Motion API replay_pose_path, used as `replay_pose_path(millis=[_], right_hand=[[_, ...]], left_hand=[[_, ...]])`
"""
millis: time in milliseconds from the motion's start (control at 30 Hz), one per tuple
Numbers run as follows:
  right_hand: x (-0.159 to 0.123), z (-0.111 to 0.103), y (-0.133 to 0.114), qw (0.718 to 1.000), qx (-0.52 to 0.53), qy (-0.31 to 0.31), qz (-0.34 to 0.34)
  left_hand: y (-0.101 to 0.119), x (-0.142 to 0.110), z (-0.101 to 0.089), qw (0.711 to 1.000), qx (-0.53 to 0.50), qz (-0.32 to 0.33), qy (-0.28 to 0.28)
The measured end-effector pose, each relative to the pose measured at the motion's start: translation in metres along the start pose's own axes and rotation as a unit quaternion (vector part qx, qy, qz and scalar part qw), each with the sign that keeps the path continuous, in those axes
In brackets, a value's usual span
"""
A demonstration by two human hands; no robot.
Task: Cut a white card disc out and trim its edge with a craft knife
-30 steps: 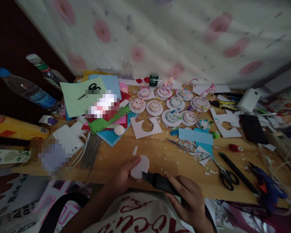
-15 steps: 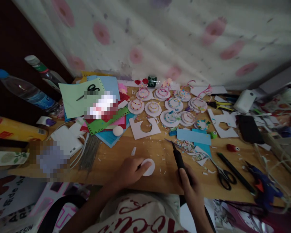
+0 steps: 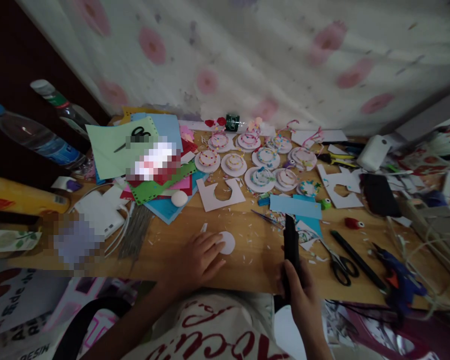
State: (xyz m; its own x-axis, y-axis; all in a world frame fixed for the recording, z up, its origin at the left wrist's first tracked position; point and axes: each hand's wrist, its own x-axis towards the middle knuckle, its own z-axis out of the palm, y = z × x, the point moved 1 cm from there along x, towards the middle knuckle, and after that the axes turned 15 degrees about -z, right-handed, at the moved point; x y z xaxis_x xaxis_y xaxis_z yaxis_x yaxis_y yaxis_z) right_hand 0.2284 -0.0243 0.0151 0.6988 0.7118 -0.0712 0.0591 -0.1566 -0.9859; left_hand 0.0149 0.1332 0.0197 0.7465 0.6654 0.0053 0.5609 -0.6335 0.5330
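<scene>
Near the table's front edge, my left hand lies with its fingers stretched out, fingertips at the edge of a white round disc flat on the wood. To the right, my right hand is wrapped round a black utility knife, held upright above the table. No blade can be made out at its top end. A thin pointed tool lies behind it among paper scraps. A white sheet with a round hole cut out lies beyond the disc.
Several white discs with beaded rings stand at the back. Coloured paper is piled left, beside a white egg-shaped piece. Scissors, a black stick and a blue glue gun lie right. Bottles line the left.
My left hand has gone from gripping the disc to lying with fingers spread at its edge. My right hand has turned the knife more upright, its broad side now showing.
</scene>
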Motion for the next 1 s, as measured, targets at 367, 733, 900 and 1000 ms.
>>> replay_pose_path(millis=[367, 733, 900, 1000], right_hand=[[-0.027, -0.004, -0.008, 0.998, 0.065, -0.004, -0.009], [-0.062, -0.023, 0.006, 0.994, 0.104, -0.031, -0.024], [-0.078, -0.032, 0.015, 0.992, 0.118, -0.023, -0.045], [-0.088, -0.036, 0.014, 0.992, 0.109, -0.007, -0.063]], left_hand=[[0.018, -0.001, 0.005, 0.996, 0.058, 0.06, -0.028], [0.03, -0.055, 0.016, 0.991, 0.071, 0.035, 0.104], [0.03, -0.076, 0.023, 0.988, 0.065, 0.018, 0.139], [0.028, -0.079, 0.027, 0.989, 0.066, 0.018, 0.128]])
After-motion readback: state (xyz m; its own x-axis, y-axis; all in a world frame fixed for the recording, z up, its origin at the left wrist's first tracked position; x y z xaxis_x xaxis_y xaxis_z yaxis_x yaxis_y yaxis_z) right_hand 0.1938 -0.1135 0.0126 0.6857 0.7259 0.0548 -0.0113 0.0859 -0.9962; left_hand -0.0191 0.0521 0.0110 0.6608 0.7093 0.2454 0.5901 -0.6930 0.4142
